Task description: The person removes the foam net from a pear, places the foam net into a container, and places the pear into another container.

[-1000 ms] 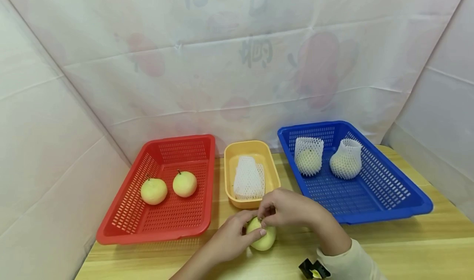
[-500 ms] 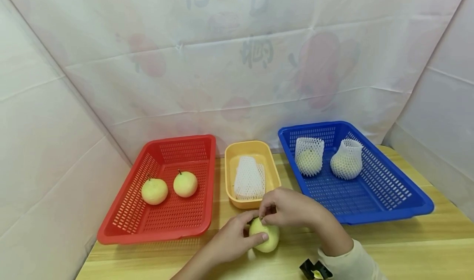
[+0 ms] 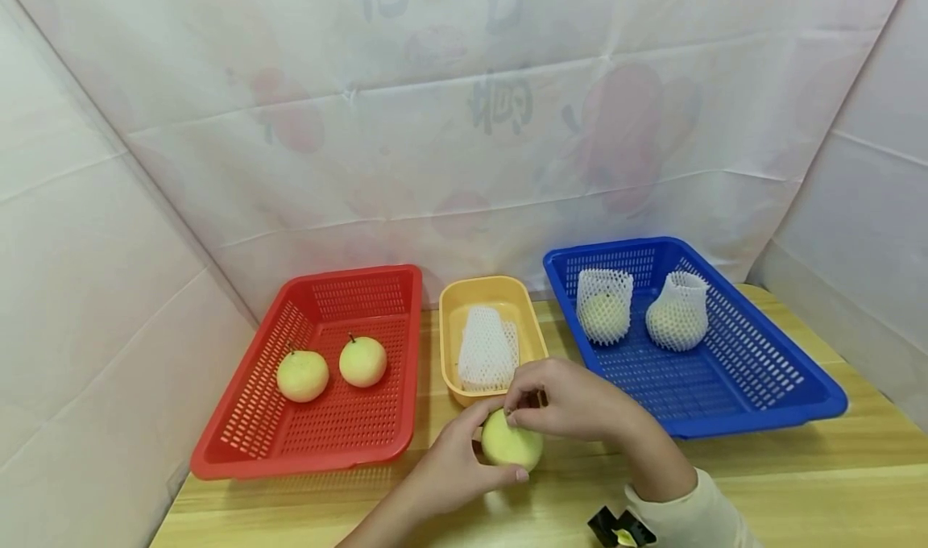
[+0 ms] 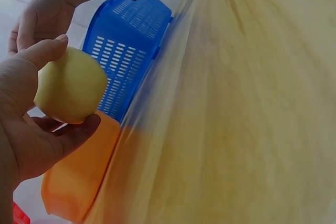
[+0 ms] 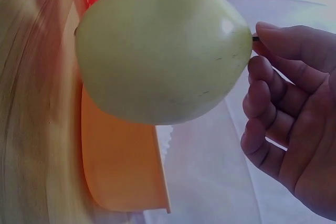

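Note:
A pale yellow-green pear is held up in front of the yellow tub in the head view. My left hand grips it from the left, thumb on the near side and fingers on the far side. My right hand is at the top of the pear. Thumb and forefinger pinch its short dark stem in the right wrist view, with the other fingers curled near the skin. From the left wrist view, the pear sits between left thumb and fingers.
On the left, a red basket holds two bare pears. The yellow tub contains white foam net sleeves. At right, a blue basket has two pears in foam nets. A fabric wall stands behind the wooden table.
The pear has shifted slightly away from me and tilted, with both hands moving along. The left thumb now lies lower on it. The baskets and tub stay where they were.

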Tool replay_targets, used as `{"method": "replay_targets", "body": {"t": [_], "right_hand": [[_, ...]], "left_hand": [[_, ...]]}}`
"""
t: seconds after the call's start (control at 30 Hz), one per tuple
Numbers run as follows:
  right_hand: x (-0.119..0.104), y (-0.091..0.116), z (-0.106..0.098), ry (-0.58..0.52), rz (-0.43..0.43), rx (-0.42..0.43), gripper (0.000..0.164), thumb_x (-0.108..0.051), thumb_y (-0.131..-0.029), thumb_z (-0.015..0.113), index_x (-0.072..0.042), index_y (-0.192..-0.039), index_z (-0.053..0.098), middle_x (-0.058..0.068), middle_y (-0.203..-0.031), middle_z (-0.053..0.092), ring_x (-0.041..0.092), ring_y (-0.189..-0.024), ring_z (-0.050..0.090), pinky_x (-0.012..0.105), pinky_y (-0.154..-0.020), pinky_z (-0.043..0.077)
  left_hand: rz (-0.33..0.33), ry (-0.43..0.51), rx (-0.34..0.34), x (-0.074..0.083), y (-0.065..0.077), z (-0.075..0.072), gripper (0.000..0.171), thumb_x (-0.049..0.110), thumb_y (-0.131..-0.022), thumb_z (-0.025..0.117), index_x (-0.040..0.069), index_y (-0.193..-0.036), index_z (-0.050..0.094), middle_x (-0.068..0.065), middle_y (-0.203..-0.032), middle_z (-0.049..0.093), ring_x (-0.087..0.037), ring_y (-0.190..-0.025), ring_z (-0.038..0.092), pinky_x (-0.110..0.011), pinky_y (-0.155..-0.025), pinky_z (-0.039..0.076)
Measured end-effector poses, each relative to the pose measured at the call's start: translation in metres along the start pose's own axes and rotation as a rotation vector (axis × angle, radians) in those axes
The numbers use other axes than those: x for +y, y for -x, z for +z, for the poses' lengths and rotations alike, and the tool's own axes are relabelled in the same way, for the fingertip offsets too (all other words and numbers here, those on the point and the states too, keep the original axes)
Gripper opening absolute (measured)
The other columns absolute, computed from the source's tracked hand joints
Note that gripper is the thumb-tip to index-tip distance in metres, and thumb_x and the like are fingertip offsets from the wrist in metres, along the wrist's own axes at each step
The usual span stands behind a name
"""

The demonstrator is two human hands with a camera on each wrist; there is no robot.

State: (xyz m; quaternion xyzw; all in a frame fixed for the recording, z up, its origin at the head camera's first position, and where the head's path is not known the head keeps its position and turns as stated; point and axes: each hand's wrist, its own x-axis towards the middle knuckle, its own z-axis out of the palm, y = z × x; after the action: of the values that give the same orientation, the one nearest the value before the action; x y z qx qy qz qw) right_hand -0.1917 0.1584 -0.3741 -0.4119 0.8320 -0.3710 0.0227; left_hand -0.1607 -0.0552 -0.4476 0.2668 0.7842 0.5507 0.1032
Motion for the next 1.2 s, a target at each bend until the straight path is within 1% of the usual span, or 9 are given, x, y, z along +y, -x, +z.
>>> {"method": "replay_targets", "body": {"t": [0.23,0.3,0.37,0.47,0.53,0.63,0.8,1.03,1.2], "right_hand": [[0.002,0.0,0.001,-0.004,-0.041,0.047,0.007,-0.015,-0.087,0.074,-0.022,-0.087,0.072,-0.013,-0.078,0.061,-0.001,-0.067,0.053,0.023,-0.057,0.053],[0.003,-0.001,0.0,-0.005,-0.039,0.055,0.006,-0.018,-0.088,0.074,-0.023,-0.09,0.073,-0.013,-0.079,0.061,0.0,-0.068,0.053,0.023,-0.058,0.052],[0.003,-0.001,0.0,-0.013,-0.043,0.071,0.005,-0.021,-0.09,0.073,-0.022,-0.094,0.073,-0.012,-0.083,0.062,0.002,-0.069,0.054,0.023,-0.06,0.053],[0.003,-0.001,0.0,-0.032,-0.062,0.113,0.01,-0.025,-0.091,0.072,-0.021,-0.1,0.072,-0.01,-0.089,0.064,0.005,-0.073,0.055,0.025,-0.062,0.054],[0.002,-0.002,0.0,-0.045,-0.082,0.141,0.013,-0.024,-0.091,0.072,-0.02,-0.103,0.071,-0.008,-0.093,0.065,0.007,-0.076,0.056,0.025,-0.063,0.054],[0.0,-0.002,-0.001,-0.062,-0.093,0.165,0.019,-0.022,-0.091,0.072,-0.019,-0.109,0.069,-0.008,-0.099,0.067,0.01,-0.08,0.056,0.026,-0.064,0.055],[-0.003,-0.001,-0.002,-0.095,-0.043,0.151,0.028,-0.024,-0.091,0.071,-0.021,-0.118,0.066,-0.007,-0.105,0.066,0.012,-0.085,0.057,0.027,-0.068,0.057],[-0.005,0.0,-0.001,-0.115,0.024,0.086,0.046,-0.031,-0.088,0.075,-0.021,-0.13,0.06,-0.004,-0.108,0.062,0.014,-0.092,0.057,0.03,-0.07,0.058],[-0.008,0.0,0.001,-0.137,0.063,0.052,0.058,-0.036,-0.085,0.077,-0.027,-0.138,0.053,-0.006,-0.115,0.06,0.015,-0.095,0.059,0.033,-0.07,0.058]], "left_hand": [[0.024,0.016,0.037,0.001,0.0,0.0,0.072,0.033,-0.079,0.083,0.031,-0.141,0.047,0.006,-0.136,0.056,-0.01,-0.102,0.061,-0.026,-0.081,0.055],[0.014,0.044,0.047,0.003,0.0,0.001,0.074,0.032,-0.079,0.083,0.029,-0.143,0.046,0.004,-0.138,0.055,-0.011,-0.104,0.061,-0.026,-0.082,0.056],[-0.012,0.109,0.053,0.005,0.0,0.001,0.074,0.029,-0.08,0.083,0.029,-0.143,0.046,0.001,-0.139,0.054,-0.015,-0.106,0.062,-0.027,-0.083,0.057],[-0.036,0.247,0.064,0.01,0.0,0.0,0.07,0.021,-0.083,0.08,0.025,-0.144,0.045,-0.006,-0.137,0.053,-0.022,-0.111,0.061,-0.029,-0.086,0.057],[-0.035,0.325,0.075,0.014,-0.001,-0.002,0.067,0.017,-0.085,0.077,0.019,-0.144,0.045,-0.011,-0.136,0.053,-0.025,-0.114,0.06,-0.031,-0.089,0.057],[-0.028,0.39,0.101,0.019,0.0,-0.006,0.064,0.014,-0.088,0.073,0.012,-0.144,0.042,-0.016,-0.133,0.054,-0.026,-0.114,0.06,-0.033,-0.089,0.057],[-0.027,0.457,0.143,0.024,0.001,-0.01,0.064,0.013,-0.088,0.069,0.007,-0.145,0.039,-0.018,-0.129,0.058,-0.024,-0.109,0.062,-0.033,-0.087,0.058],[0.037,0.556,0.147,0.023,0.001,-0.012,0.06,0.01,-0.091,0.063,0.003,-0.145,0.037,-0.017,-0.131,0.057,-0.022,-0.114,0.062,-0.035,-0.091,0.056],[0.055,0.577,0.168,0.024,0.002,-0.014,0.061,0.012,-0.091,0.064,0.003,-0.145,0.036,-0.014,-0.129,0.058,-0.023,-0.111,0.063,-0.036,-0.089,0.057]]}}
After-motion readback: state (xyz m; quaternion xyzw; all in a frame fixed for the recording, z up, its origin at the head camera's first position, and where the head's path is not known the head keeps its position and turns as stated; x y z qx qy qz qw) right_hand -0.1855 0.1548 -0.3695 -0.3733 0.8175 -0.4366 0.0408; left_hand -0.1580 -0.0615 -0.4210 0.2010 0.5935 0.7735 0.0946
